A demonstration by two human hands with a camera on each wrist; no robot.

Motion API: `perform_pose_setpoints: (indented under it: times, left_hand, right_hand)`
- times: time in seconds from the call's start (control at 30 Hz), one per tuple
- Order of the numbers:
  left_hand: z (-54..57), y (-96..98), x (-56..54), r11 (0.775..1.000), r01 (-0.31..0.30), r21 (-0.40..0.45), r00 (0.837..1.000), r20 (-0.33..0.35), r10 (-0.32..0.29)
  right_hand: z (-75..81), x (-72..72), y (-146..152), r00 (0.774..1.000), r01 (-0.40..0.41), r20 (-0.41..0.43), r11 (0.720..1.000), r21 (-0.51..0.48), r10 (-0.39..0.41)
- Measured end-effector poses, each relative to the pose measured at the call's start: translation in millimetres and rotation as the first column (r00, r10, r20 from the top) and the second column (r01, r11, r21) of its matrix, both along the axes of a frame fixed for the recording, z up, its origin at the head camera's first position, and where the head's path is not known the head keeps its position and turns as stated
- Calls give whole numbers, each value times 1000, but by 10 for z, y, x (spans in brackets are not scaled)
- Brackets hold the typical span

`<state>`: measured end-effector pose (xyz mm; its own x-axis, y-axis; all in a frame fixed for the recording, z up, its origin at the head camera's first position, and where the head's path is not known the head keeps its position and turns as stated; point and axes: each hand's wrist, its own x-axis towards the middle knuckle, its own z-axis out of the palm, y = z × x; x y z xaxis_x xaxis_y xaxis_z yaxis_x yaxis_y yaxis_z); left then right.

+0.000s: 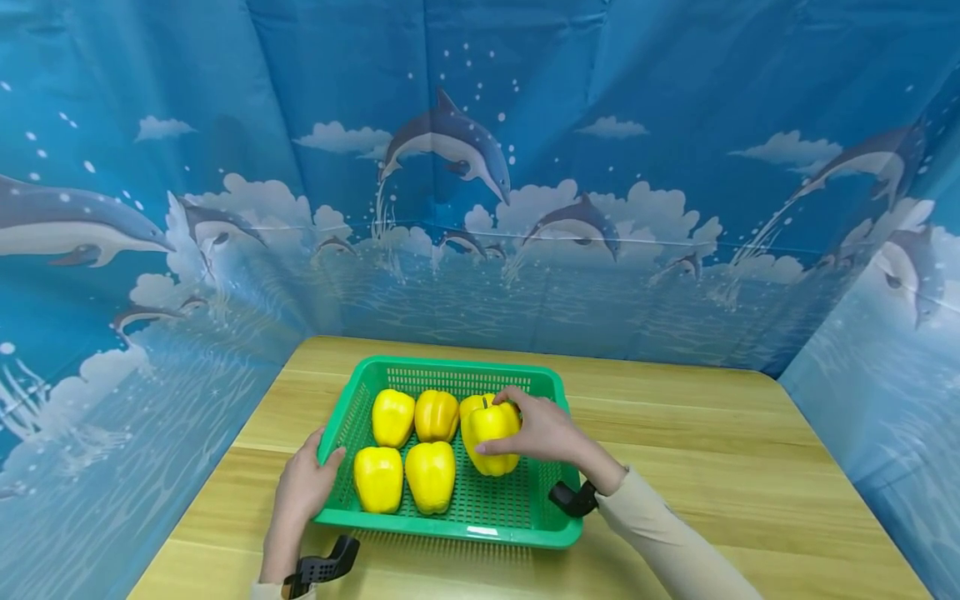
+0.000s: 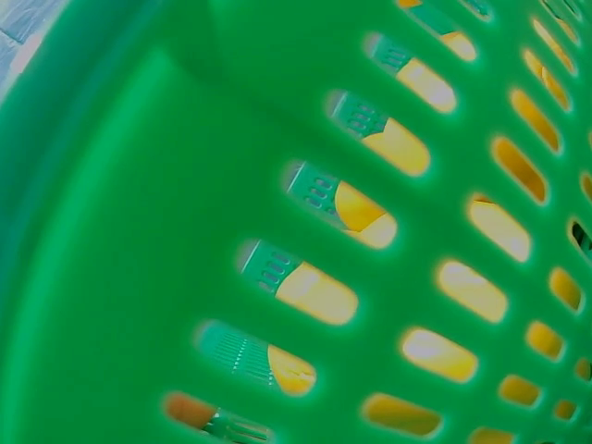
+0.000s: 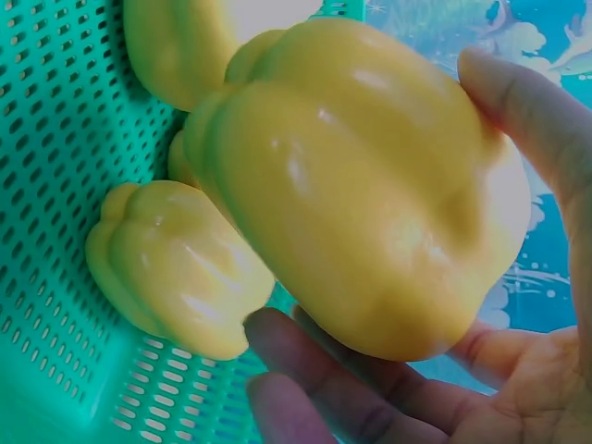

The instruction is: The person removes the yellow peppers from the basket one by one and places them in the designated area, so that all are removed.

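Note:
A yellow bell pepper [image 1: 495, 437] is in my right hand [image 1: 543, 429], pinched between thumb and fingers, over the right part of a green basket [image 1: 450, 533]. The right wrist view shows the same bell pepper [image 3: 361, 194] large, with the fingers curled around its side. Behind it, another pepper [image 1: 469, 405] is partly hidden. My left hand [image 1: 303, 483] grips the left rim of the basket, thumb on the inner side. Several more yellow peppers [image 1: 430, 477] sit in the basket's left and middle. Only the perforated basket wall [image 2: 120, 240] fills most of the left wrist view.
The basket stands on a wooden table [image 1: 720, 467] that extends to the right. A blue curtain [image 1: 637, 183] with dolphins hangs around the back and sides. Black wrist devices [image 1: 573, 500] are strapped to both wrists, the right one close to the basket's right rim.

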<state>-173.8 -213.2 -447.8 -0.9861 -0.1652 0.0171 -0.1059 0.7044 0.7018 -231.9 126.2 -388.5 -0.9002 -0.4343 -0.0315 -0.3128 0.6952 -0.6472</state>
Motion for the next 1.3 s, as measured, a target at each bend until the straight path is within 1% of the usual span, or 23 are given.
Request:
perform_pose_setpoints:
  times: [0.23,0.37,0.53,0.7,0.83,0.97,1.13,1.3]
  left_hand:
    - [11,-11,7,1000,-5,7,1000,-7,5]
    - [26,-18,4,1000,-3,2,1000,-12,3]
    - [30,-26,0,1000,1,0,1000,-14,-1]
    - [16,-20,-2,1000,-4,8,1000,1,4]
    - [20,1,4,1000,-1,5,1000,0,1]
    - [22,7,15,1000,2,-3,1000,-8,-2]
    - [8,-13,17,1000,12,-4,1000,-22,-12]
    - [-6,-28,4,1000,16,3,1000,-28,-16]
  right_hand:
    - [81,68,56,996,61,-61,996,-69,-65]
    - [104,110,95,992,80,-89,993,-91,-89]
    - [108,160,135,990,98,-93,988,-116,-109]
    - [91,190,147,991,97,-82,990,-103,-106]
    - [83,199,159,988,115,-98,990,-80,-122]
    - [70,196,200,983,139,-107,987,-79,-147]
    - [51,165,306,976,172,-115,978,-119,-186]
    - [79,142,470,959,220,-145,960,-171,-245]
